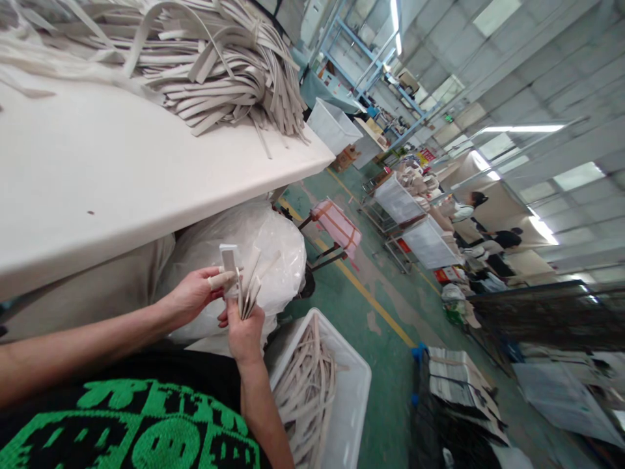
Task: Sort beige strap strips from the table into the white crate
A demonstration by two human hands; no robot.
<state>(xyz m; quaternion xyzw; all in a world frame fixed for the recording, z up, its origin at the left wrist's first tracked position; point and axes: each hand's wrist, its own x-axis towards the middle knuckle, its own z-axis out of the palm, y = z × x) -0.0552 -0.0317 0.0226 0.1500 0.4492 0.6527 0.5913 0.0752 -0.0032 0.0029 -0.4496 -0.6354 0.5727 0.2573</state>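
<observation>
My right hand (247, 335) is closed round a small bunch of flat beige strips (251, 286), their ends fanning upward. Close beside it, my left hand (193, 296) has its fingers pinched at the base of a small grey rectangular piece with a white edge (228, 257); what kind of piece it is I cannot make out. One left finger carries a beige wrap. Both hands are in front of my body, below the table edge, over a big clear plastic bag (280, 254).
The white-topped table (122, 169) bears a large heap of beige strips (219, 78). A white bin (359, 391) with loose strips stands at my right. Beyond are a pink-covered stool (336, 225), wheeled bins (430, 241) and people (502, 241) at work.
</observation>
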